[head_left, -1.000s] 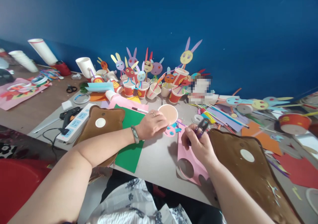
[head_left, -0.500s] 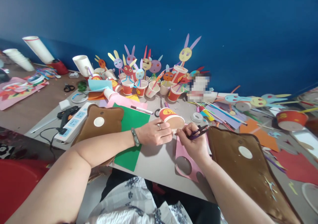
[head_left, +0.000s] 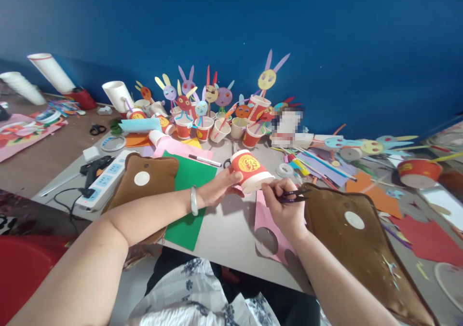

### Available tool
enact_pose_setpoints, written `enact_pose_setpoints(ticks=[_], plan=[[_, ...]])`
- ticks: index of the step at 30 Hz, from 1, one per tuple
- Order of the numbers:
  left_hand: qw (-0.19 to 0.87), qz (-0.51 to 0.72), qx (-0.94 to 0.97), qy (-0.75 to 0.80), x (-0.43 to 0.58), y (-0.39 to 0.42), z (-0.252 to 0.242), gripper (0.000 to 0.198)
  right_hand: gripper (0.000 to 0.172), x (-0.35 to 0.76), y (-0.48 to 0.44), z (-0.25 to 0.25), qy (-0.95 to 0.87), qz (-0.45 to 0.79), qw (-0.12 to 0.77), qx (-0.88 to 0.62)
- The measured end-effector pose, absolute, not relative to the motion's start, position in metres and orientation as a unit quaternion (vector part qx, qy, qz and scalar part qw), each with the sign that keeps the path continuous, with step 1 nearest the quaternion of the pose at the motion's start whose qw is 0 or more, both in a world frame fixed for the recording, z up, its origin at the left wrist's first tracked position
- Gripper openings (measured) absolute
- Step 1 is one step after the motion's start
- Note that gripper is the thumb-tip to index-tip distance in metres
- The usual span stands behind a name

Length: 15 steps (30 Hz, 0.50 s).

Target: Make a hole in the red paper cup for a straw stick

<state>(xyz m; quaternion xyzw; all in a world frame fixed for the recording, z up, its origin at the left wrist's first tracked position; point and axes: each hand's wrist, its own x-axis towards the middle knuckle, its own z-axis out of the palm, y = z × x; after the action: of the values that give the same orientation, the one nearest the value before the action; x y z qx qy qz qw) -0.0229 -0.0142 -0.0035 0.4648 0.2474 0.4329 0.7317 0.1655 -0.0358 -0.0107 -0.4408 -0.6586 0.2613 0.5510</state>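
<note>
A red and white paper cup point(head_left: 250, 168) with a yellow round print lies tilted in my left hand point(head_left: 222, 187), whose fingers wrap its left side and underside. My right hand point(head_left: 287, 209) is closed around dark scissors point(head_left: 294, 196) with purple handles; their blades point right, away from the cup. The fingertips of that hand pinch at the cup's lower right edge; whether they hold a scrap there, I cannot make out. Below the hands lies pink paper point(head_left: 261, 213) with round holes cut out. Left of them is a green sheet point(head_left: 190, 183).
Brown cushions point(head_left: 352, 241) flank the work spot. A white power strip point(head_left: 103, 179) and a black glue gun point(head_left: 97, 166) sit at the left. Paper-cup rabbit figures point(head_left: 203, 128) line the blue wall. A marker point(head_left: 204, 160) lies behind the green sheet.
The cup has turned so its printed side faces me more and its base less. My left hand has shifted from in front of the cup to its left side. The right hand still holds the scissors.
</note>
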Motion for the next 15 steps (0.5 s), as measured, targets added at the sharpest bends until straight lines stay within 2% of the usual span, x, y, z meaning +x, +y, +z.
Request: enact_pose_setpoints(ticks=[6,15], plan=[[0.815,0.384,0.349,0.256,-0.027,-0.008,-0.0018,0.058,0.039,0.1662,-0.0335,-0.0133,-0.672,0.273,0.495,-0.478],[0.844,0.37,0.305,0.241,-0.0289,-0.0031,-0.0077,0.049,0.043,0.1637,-0.0344,-0.0078,-0.657,0.27,0.498,-0.498]])
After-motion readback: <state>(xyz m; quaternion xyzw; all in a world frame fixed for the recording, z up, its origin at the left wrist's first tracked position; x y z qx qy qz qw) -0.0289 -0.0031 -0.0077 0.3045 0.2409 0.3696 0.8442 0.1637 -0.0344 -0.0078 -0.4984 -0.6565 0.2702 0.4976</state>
